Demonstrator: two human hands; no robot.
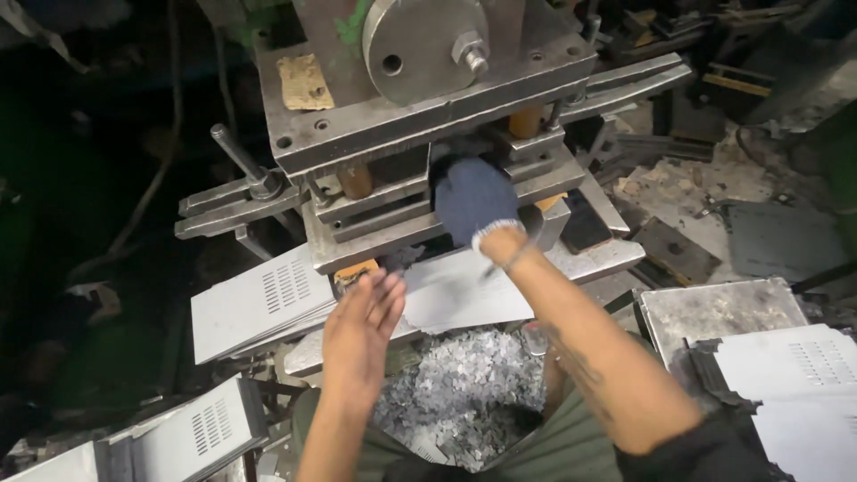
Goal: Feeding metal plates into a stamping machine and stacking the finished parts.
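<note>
Cluttered workshop floor around a steel press (428, 116): gloved right hand (473, 203), grip hidden, reaches into the die at 12 o'clock; bare left hand (361, 330), fingers spread, steadies the grey sheet (464, 295); loading apparently underway, withdrawal needed next.

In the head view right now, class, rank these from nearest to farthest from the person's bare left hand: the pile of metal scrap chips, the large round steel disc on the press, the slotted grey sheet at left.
From the left hand:
1. Slotted grey sheet, just to its left, beside the press bed.
2. Pile of metal scrap chips, below and to its right; nearly as close, so these two are hard to separate.
3. Round steel disc, clearly farthest, at the top of the press.
</note>
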